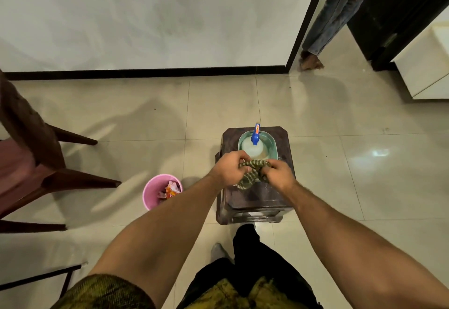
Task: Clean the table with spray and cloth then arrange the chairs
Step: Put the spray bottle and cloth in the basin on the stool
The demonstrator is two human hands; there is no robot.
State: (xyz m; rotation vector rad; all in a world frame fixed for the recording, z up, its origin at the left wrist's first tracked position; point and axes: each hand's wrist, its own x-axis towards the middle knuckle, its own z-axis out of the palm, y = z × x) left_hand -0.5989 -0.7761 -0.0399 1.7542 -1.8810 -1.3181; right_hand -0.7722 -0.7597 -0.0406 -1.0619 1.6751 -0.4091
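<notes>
Open floor (pixel 364 162) lies right of the stool (pixel 262 194); left, a pink bin (pixel 148 195) (just beside it) and a chair (pixel 36 158) obstruct.

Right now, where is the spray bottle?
Head view, right of centre: the spray bottle stands in a green tub on the dark stool, beyond the striped cloth.

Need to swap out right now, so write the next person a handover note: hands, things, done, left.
Left hand and right hand both grip the striped cloth above the dark stool.
Spray bottle stands in the green tub on that stool.
A chair stands at the left.
Done: cloth in hand. The table is out of view, so wiping cannot be judged.
Left: arranging chairs, perhaps spraying and wiping.
</notes>
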